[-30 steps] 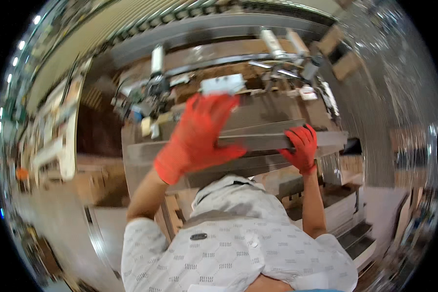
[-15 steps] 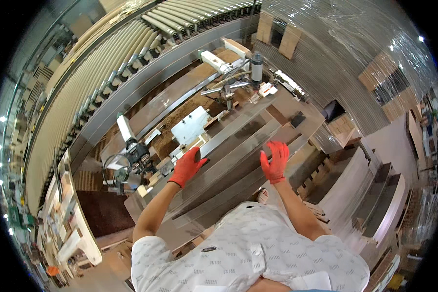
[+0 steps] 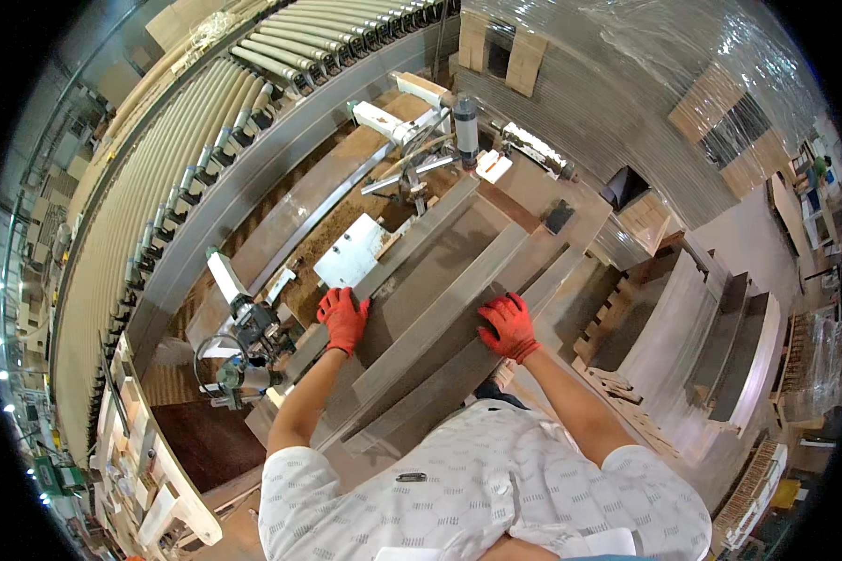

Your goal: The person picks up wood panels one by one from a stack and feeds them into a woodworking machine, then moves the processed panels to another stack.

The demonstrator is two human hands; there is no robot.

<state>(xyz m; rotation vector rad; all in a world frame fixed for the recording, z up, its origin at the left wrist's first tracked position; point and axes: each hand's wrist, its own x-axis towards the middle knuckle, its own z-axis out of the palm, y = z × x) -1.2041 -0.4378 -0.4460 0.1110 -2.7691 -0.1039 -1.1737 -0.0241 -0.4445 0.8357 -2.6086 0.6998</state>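
Observation:
Several long grey-brown boards lie slantwise across the machine table. My left hand, in a red glove, rests on the far narrow board, its fingers spread over the edge beside a white metal plate. Farther right, my right hand, also red-gloved, touches a nearer board, fingers bent and apart from the thumb. Between the hands runs another long board with a raised pale edge. The undersides of both palms are hidden.
Clamp arms with a grey cylinder stand beyond the boards, and a black clamp unit is at the left. A roller conveyor curves behind. Wrapped stacked panels rise at far right; curved boards lie right.
Both hands have come down onto the boards, my left one lower and leftward, my right one nearer me. The far narrow board now lies against the white plate. The view has shifted.

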